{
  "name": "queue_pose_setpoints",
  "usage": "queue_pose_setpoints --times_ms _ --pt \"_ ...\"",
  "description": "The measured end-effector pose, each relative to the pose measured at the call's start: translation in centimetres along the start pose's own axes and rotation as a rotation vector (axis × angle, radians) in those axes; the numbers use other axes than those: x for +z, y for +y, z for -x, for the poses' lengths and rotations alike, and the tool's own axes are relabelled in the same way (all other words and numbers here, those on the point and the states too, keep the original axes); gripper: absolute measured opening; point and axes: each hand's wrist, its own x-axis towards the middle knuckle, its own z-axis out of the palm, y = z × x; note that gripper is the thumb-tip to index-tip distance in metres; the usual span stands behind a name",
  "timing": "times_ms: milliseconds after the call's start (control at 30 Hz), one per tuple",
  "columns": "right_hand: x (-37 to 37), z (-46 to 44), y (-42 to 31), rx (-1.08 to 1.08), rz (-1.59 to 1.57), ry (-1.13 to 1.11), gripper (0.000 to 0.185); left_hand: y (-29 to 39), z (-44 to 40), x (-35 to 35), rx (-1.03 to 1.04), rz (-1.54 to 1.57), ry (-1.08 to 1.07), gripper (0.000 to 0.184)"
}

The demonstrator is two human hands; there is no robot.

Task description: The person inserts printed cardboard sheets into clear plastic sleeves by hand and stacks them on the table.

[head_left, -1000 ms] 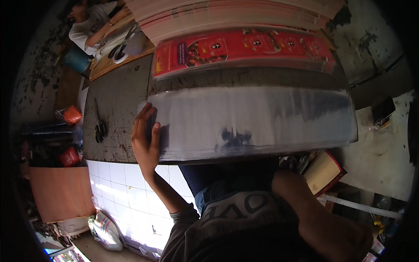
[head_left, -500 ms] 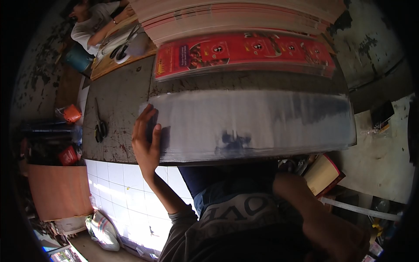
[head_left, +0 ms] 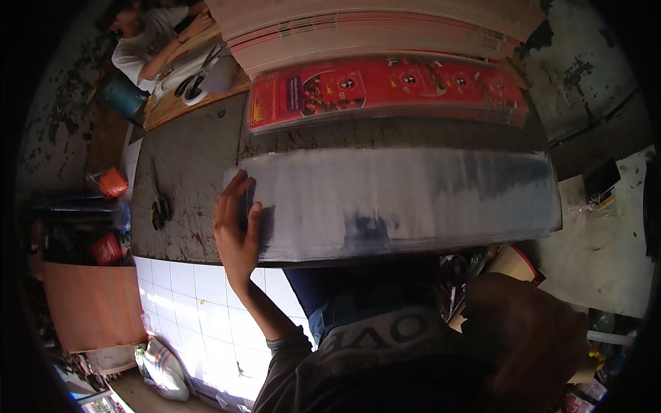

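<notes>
Clear plastic sheets [head_left: 427, 196] lie stacked along the near edge of the table [head_left: 193, 155], and the person's left hand [head_left: 237, 219] rests on their left end, unclenched, thumb apart from the fingers. The right hand [head_left: 533, 323], at the near right by the body, is a blur; whether it grips anything I can't tell. Just beyond the sheets lies red printed packaging [head_left: 379, 93], and black-handled scissors [head_left: 160, 212] sit on the table's left. At the far left stands a blue-green bucket [head_left: 124, 102], its inside hidden from here. A striped white sack [head_left: 165, 372] slumps on the floor at near left, its filling out of sight.
</notes>
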Motion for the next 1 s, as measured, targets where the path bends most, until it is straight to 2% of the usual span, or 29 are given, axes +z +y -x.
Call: queue_pose_setpoints --times_ms 133,233,300,367,400,433,567,600,667,733,800,867,1000 --pt "-3.4 -1.4 0.2 0.292 0.600 0.033 0.027 0.8 -0.5 -0.4 0.004 -0.172 -0.101 0.037" --pt "-6.6 -2.8 2.4 0.399 1.381 0.122 0.032 2.1 -1.1 -0.3 -0.042 -0.303 -0.120 0.040" --pt "-11.8 -4.1 4.3 0.184 1.804 0.031 0.029 1.7 -1.4 0.8 -0.036 -0.294 -0.078 0.041" --pt "-16.2 -6.9 4.8 0.230 1.777 0.020 0.047 1.2 -1.3 1.2 -0.037 -0.292 -0.035 0.042" --pt "-18.2 -8.6 4.4 0.357 1.662 0.005 0.067 1.1 -1.2 1.1 -0.043 -0.264 -0.042 0.042" --pt "-20.4 -9.3 5.6 0.352 1.656 0.002 0.067 1.0 -1.0 1.0 -0.051 -0.237 -0.050 0.043" --pt "-28.2 -10.5 10.7 0.093 1.671 0.133 0.044 0.8 -1.1 0.9 -0.070 -0.241 -0.071 0.043" --pt "-27.7 -10.4 11.4 0.090 1.672 0.134 0.044 0.9 -1.4 0.6 0.000 -0.324 -0.089 0.042" --pt "-26.1 -10.1 12.5 0.442 1.834 0.088 0.039 1.3 -2.4 -0.1 0.075 -0.398 -0.106 0.041" --pt "-25.8 -9.7 12.5 0.401 1.843 0.108 0.037 1.1 -4.5 -1.8 0.348 -0.563 -0.220 0.037" --pt "-26.3 -9.6 12.6 0.352 1.849 0.129 0.036 0.5 -6.9 -1.8 0.372 -0.532 -0.232 0.036" --pt "-27.6 -9.6 13.1 0.186 1.686 0.141 0.033 -0.3 -9.5 -1.3 0.388 -0.509 -0.245 0.034" --pt "-27.5 -10.2 12.6 0.264 1.678 0.149 0.031 -2.4 -12.7 1.5 0.406 -0.440 -0.266 0.035"
